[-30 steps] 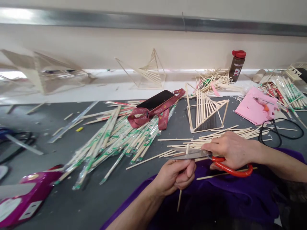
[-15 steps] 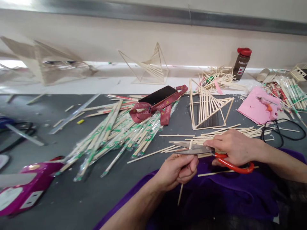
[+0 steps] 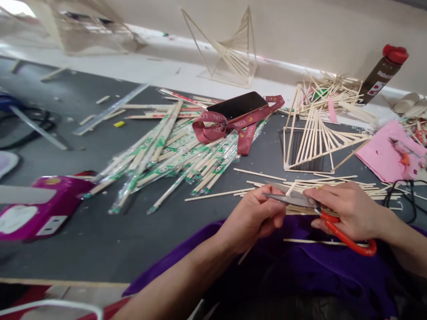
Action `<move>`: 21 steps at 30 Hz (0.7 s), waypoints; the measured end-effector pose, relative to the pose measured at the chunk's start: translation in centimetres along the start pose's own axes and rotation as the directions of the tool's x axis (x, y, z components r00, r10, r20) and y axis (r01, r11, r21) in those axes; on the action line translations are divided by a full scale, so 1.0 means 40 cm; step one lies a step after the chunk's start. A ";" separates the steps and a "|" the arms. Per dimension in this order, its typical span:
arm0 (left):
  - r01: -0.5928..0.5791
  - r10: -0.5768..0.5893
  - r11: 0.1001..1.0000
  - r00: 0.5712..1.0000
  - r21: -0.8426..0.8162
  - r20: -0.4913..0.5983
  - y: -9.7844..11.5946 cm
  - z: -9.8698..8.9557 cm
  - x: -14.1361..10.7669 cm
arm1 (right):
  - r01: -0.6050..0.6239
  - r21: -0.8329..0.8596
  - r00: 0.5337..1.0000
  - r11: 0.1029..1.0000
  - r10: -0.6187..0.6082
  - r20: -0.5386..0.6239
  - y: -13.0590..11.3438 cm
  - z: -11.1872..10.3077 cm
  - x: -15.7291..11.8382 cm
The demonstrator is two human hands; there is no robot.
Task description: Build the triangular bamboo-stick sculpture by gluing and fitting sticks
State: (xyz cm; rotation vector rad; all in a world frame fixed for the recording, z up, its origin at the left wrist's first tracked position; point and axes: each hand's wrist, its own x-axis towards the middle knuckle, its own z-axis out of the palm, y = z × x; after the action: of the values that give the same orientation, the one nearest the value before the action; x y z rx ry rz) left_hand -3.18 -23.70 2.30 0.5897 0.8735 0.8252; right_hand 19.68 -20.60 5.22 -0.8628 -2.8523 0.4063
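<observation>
My left hand (image 3: pixel 255 213) is closed around a thin wooden stick (image 3: pixel 245 255), whose lower end sticks out beneath the fist. In my right hand (image 3: pixel 350 209) is a pair of scissors (image 3: pixel 352 242) with orange handles. The scissor blades point left and lie across the upper part of the stick, right by my left fingers. Whether the blades touch the wood I cannot tell. Loose wooden sticks (image 3: pixel 362 189) lie on the table just behind my hands. One more stick (image 3: pixel 313 241) rests on the purple cloth (image 3: pixel 316 271) over my lap.
A triangular stick model (image 3: pixel 312 140) stands behind the loose sticks. Left of it lie wrapped chopsticks (image 3: pixel 160 164), with a phone (image 3: pixel 236 106) and red lanyard on top. A magenta device (image 3: pixel 56 204) sits at left, a bottle (image 3: pixel 380 78) and pink paper (image 3: pixel 383 151) at right.
The view has tilted down and turned, so the table sits higher in it. My left hand has turned slightly, and the stick's lower end slants further left. Both hands keep their hold.
</observation>
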 end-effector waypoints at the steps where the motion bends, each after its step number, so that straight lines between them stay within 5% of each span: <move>1: 0.002 -0.002 1.000 1.000 -0.011 0.003 -0.001 -0.001 -0.001 | -0.007 0.008 1.000 1.000 0.007 0.008 -0.001 0.000 0.001; 11: -0.108 0.105 0.993 0.993 0.048 0.055 -0.019 0.004 -0.021 | -0.065 0.017 0.996 0.998 0.064 0.056 -0.021 -0.008 0.005; 21: -0.197 0.190 0.974 0.979 0.108 0.074 -0.012 0.015 -0.041 | 0.025 0.022 0.998 0.999 -0.024 -0.051 -0.033 -0.003 0.001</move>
State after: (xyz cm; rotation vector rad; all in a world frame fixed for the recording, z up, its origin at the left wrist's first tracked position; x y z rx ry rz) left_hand -3.11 -25.41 2.96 0.8077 0.8181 0.9309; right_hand 18.99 -21.60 5.71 -0.8217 -2.8037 0.4075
